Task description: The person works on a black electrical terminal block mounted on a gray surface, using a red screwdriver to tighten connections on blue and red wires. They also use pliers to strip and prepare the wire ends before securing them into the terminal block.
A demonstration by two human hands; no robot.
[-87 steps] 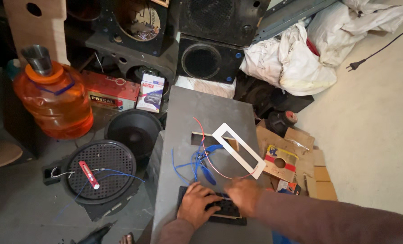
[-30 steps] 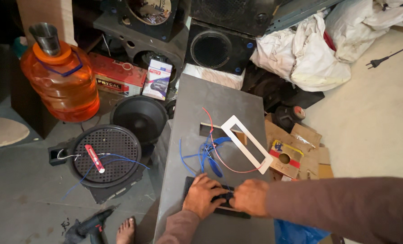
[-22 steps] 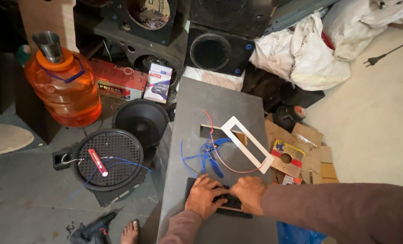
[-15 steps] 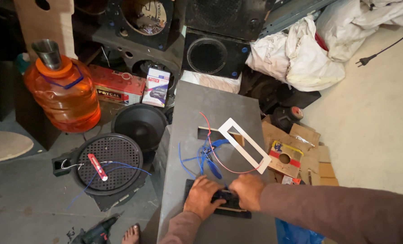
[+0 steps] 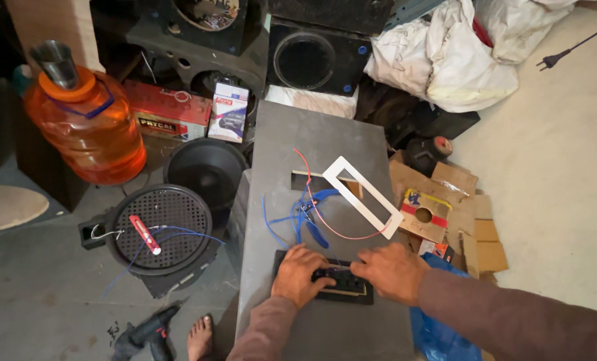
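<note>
Both hands press on a black rectangular panel lying flat on top of a grey speaker box. My left hand covers the panel's left end, fingers curled over it. My right hand rests on its right end. Just beyond the hands, blue and red wires come out of a rectangular slot in the box. A white rectangular frame lies tilted over that slot.
An orange water jug with a metal cup on top stands at left. A round black speaker grille with a red-handled tool lies on the floor, a drill near my bare foot. Cardboard pieces, white sacks and speaker boxes surround.
Both hands have stayed on the black panel, shifting only slightly. The view has drifted a little.
</note>
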